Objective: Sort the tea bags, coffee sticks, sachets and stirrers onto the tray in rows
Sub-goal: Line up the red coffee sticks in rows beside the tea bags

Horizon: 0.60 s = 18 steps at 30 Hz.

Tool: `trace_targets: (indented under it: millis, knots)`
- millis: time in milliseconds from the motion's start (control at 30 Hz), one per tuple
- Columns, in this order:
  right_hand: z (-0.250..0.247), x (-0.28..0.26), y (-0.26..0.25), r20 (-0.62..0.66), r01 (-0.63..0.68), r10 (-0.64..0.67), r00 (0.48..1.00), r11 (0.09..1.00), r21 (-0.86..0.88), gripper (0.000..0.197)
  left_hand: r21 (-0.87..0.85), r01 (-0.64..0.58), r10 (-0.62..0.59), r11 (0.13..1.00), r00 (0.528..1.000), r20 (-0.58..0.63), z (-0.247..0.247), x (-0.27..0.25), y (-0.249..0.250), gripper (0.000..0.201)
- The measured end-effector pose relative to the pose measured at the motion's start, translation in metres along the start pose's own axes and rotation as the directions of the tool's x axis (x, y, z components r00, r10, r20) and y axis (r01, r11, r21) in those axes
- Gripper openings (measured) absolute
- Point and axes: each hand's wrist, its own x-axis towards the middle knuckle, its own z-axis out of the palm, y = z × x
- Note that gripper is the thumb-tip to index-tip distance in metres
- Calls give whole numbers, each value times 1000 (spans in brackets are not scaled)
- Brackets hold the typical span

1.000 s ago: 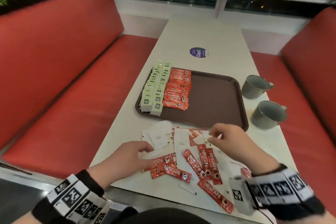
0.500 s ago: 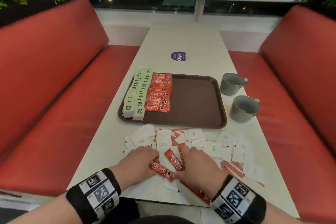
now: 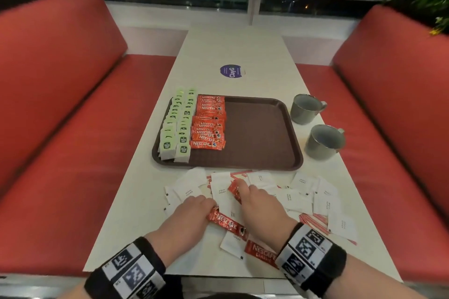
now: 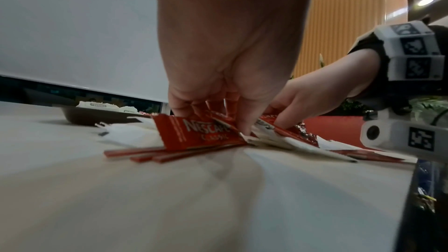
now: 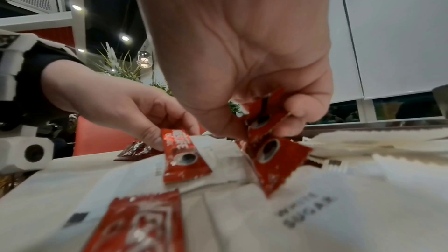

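The left hand (image 3: 188,216) sits low at the near edge of the counter (image 3: 243,48), fingers curled together and pinching the end of a red coffee stick (image 3: 227,224) that lies slanted across white sugar sachets (image 3: 295,198). From the left wrist view the fingertips (image 4: 244,129) press down on that stick with more sticks fanned flat beneath it. The right hand (image 3: 261,206), just beside it, is also closed up: thumb and fingers are clamped on a small bunch of coffee sticks (image 5: 269,141), their printed cup ends poking out below the palm. How many sticks it holds is hard to tell, since the hand covers most of them. Another stick (image 3: 261,251) lies partly under the right wrist band.

Around both hands, sachets and striped red-and-white stirrers (image 3: 313,222) are scattered along the near edge, overlapping each other. Further in, toward the middle of the counter, the brown tray (image 3: 262,133) carries two rows of green tea bags (image 3: 176,126) at its left side and a row of coffee sticks (image 3: 209,122) next to them. Two grey mugs (image 3: 315,126) stand near the counter's right edge, and a round purple sticker (image 3: 230,71) lies beyond the tray.
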Motion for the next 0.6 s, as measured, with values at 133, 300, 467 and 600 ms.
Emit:
trace_targets:
  millis: [133, 300, 467, 600]
  knots:
    - [-12, 9, 10, -107, -25, 36, 994, 994, 105, 46, -55, 39, -39, 998, 999, -1, -8, -2, -1, 32]
    - [-27, 11, 31, 20, -193, 201, 979, 902, 386, 13, -122, 134, -141, 983, 989, -50, -29, -6, 0, 32]
    - [-45, -2, 45, 197, -302, 262, 945, 462, 834, 15, -443, 272, -326, 854, 944, -49, -55, -8, -12, 22]
    - [-51, -8, 50, 307, -311, 136, 942, 7, 950, 16, -928, 303, -425, 215, 885, 191, -66, -5, -29, 20]
